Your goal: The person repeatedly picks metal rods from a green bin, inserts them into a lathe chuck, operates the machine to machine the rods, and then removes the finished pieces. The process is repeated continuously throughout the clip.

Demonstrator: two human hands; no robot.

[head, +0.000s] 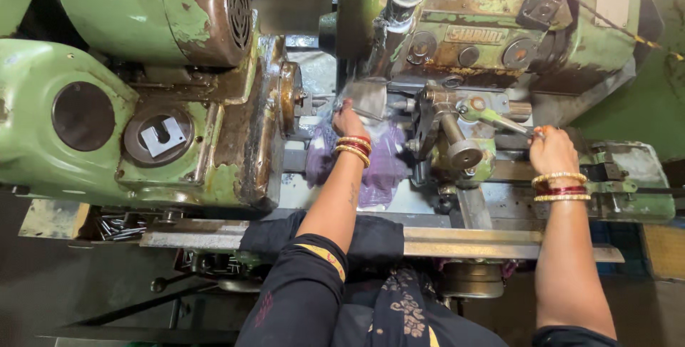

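Grip of your right hand (551,148) clamped on thin grey metal lever handle (510,124), long axis running left toward green tool block (464,129). Your left hand (347,120) nearer rusty round chuck (289,97); its grip touches small shiny metal piece (367,97), closure unclear. Purple cloth (382,165) lies on surface below wrist.

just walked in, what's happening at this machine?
A person stands at an old green lathe-type machine. The left hand reaches in by the spindle, over a purple cloth; what it grips is blurred. The right hand holds a slim lever on the tool slide. Loose metal pieces lie in a tray below left.
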